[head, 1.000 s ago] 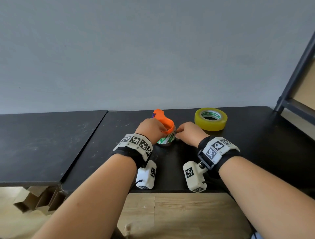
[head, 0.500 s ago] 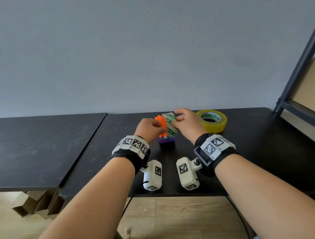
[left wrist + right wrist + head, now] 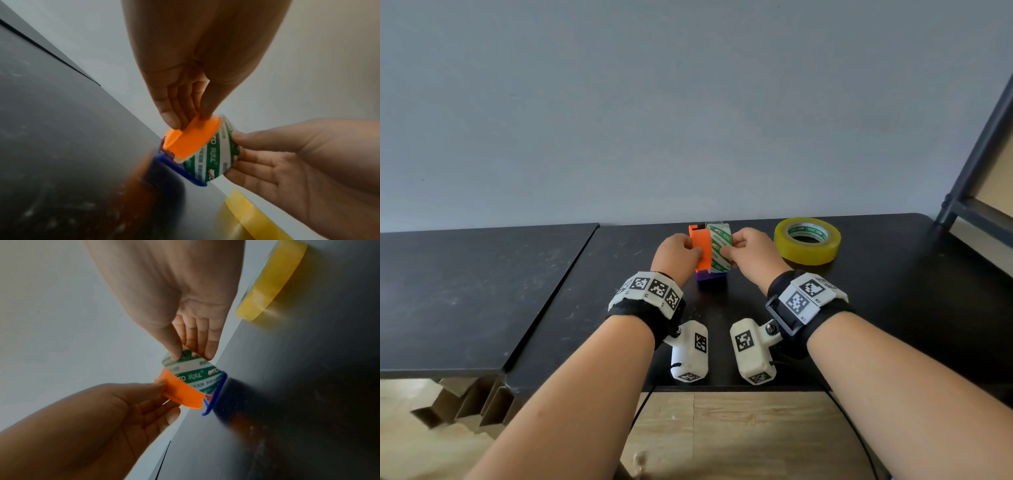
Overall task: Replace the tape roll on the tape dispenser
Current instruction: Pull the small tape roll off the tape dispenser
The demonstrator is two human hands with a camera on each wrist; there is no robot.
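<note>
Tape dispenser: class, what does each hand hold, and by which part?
Left hand pinches the orange dispenser by its rim; right hand pinches the green-printed tape core by its outer edge.

Both forearms are bare, with no sleeves. Each wrist wears a black fabric strap carrying a white faceted plastic band printed with square black-and-white fiducial markers; the right wrist's band sits in a black frame. Below each wrist hangs a white rounded camera housing, also marked with fiducial squares; the right housing is fixed by a visible metal screw. Thin black cables trail down from both housings.
</note>
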